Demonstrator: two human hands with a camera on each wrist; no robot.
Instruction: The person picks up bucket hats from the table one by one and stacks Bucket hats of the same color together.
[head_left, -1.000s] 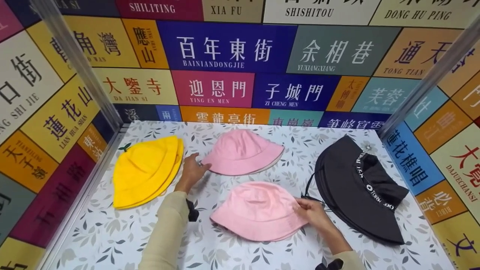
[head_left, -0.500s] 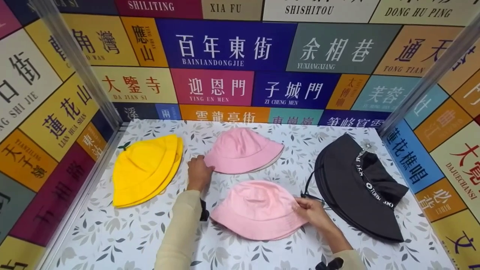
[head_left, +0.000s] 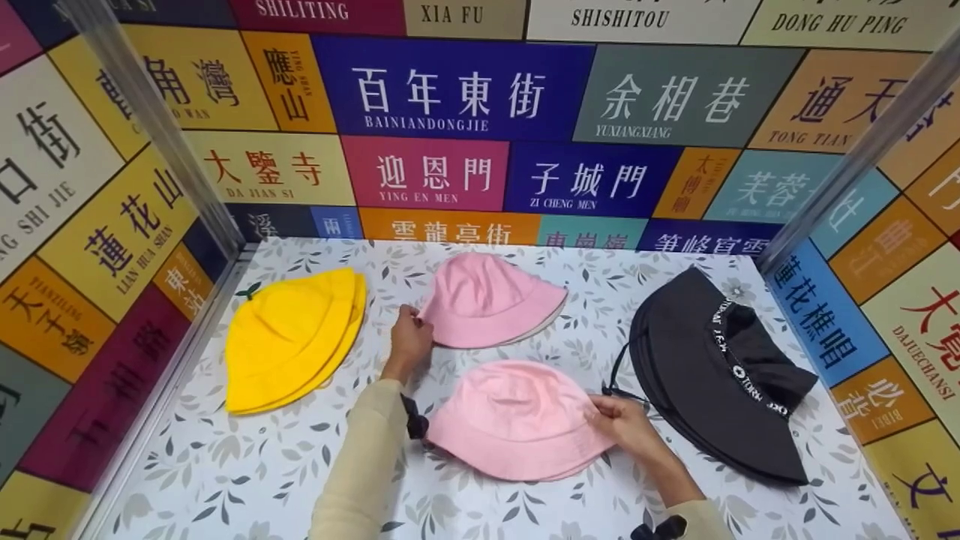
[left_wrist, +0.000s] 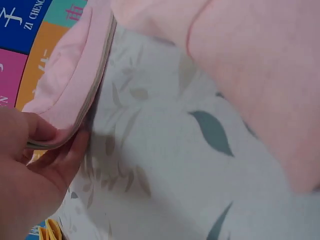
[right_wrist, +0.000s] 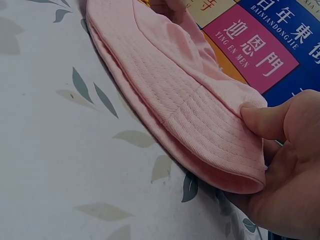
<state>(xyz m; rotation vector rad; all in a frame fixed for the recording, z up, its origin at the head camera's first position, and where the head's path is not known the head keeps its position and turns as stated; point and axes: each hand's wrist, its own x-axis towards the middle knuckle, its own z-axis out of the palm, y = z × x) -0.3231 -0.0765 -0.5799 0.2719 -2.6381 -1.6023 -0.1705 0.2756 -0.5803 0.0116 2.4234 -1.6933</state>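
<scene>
Two pink bucket hats lie folded flat, one behind the other. My left hand (head_left: 409, 346) pinches the left end of the far pink bucket hat (head_left: 491, 307); in the left wrist view the thumb is over the brim (left_wrist: 82, 95) and the fingers are under it. On the nearer, paler pink bucket hat (head_left: 517, 427), my right hand (head_left: 628, 426) grips the right end of the brim. The right wrist view has that thumb on top of the stitched brim (right_wrist: 185, 110), the other fingers partly hidden behind it.
A yellow bucket hat (head_left: 289, 345) with a green sprout lies at the left. To the right is a black bucket hat (head_left: 697, 382) with a lettered band and a cord. The leaf-patterned tabletop (head_left: 247, 472) is walled by colourful sign panels (head_left: 457, 90).
My left hand has moved right, from touching the far pink bucket hat's left tip to pinching it. That tip now looks lifted or folded in. My right hand has stayed put.
</scene>
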